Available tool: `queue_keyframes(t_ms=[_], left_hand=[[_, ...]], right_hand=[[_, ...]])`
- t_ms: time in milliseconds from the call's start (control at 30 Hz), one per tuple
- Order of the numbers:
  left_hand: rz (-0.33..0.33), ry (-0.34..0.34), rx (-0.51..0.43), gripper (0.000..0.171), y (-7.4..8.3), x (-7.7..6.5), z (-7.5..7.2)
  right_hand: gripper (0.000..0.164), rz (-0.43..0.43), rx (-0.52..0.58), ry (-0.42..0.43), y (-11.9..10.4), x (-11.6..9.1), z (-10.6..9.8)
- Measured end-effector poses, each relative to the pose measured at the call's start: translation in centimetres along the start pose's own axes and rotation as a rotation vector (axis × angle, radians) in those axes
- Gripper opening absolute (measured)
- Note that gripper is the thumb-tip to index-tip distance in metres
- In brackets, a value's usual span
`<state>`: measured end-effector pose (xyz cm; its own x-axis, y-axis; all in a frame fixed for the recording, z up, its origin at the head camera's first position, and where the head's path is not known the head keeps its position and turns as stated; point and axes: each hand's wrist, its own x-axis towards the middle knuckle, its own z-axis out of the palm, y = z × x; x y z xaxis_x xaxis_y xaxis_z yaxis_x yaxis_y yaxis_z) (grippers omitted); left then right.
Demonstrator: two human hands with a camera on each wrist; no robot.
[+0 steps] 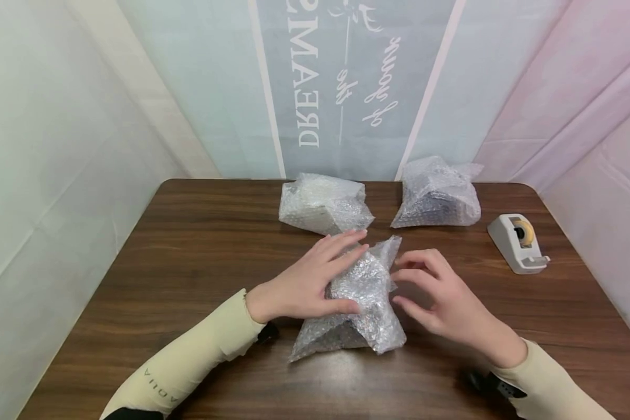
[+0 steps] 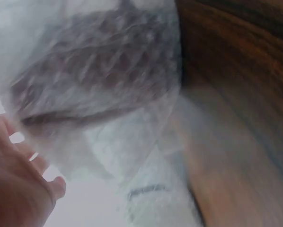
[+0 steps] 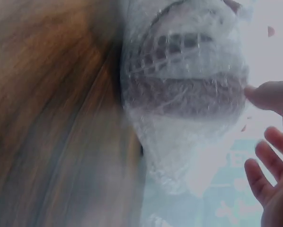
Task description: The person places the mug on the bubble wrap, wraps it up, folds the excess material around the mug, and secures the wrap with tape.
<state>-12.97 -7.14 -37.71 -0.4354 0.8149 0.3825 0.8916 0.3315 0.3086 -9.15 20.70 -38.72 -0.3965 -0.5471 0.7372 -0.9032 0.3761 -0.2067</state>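
A bubble-wrapped package (image 1: 370, 291) sits on the table in front of me, its clear wrap wrinkled on top with corners sticking out. My left hand (image 1: 307, 283) lies over its left side, fingers extended across the wrap and thumb on the near part. At its right edge is my right hand (image 1: 446, 297), fingers loosely bent and apart. In the right wrist view, the thumb (image 3: 267, 96) is right at the side of the wrapped package (image 3: 189, 97). A dark band shows through the wrap (image 2: 99, 71) in the left wrist view; the contents are otherwise hidden.
Two more bubble-wrapped bundles stand at the back of the wooden table (image 1: 205, 251): one at back centre (image 1: 320, 201), one farther right (image 1: 438, 195). A white tape dispenser (image 1: 514, 248) with yellowish tape is near the right edge. Fabric backdrops (image 1: 346, 87) enclose the table.
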Motion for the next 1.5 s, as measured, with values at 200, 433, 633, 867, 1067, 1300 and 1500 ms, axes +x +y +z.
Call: queue_keyframes(t_ms=[200, 433, 633, 867, 1067, 1300, 1500], left_hand=[[-0.17, 0.216, 0.094, 0.059, 0.5, -1.9, -1.8], [-0.468, 0.056, -0.046, 0.046, 2.6, -2.7, -2.5], [-0.412, -0.031, -0.195, 0.069, 2.3, -2.0, -2.0], [-0.21, -0.079, -0.272, 0.076, 0.6, 0.4, -0.7], [-0.144, -0.142, -0.243, 0.075, -0.1, 2.5, 0.4], [-0.103, -0.061, -0.067, 0.065, -0.4, 3.2, 0.8], [-0.13, 0.028, -0.071, 0.062, -1.2, 2.3, 0.3]], right_hand=[[0.037, -0.091, -0.079, -0.166, -0.7, 0.6, 0.8], [0.038, -0.11, -0.105, -0.137, -0.7, 0.2, 1.4], [0.035, -0.143, -0.126, -0.068, -1.3, 0.2, 1.6], [0.03, -0.219, -0.248, -0.006, -2.5, 0.0, 1.3], [0.031, -0.157, -0.347, 0.004, -3.1, -0.2, 1.1], [0.033, -0.025, -0.455, 0.042, -1.7, -0.2, 1.5], [0.034, 0.057, -0.454, -0.009, 0.2, 0.1, 1.3]])
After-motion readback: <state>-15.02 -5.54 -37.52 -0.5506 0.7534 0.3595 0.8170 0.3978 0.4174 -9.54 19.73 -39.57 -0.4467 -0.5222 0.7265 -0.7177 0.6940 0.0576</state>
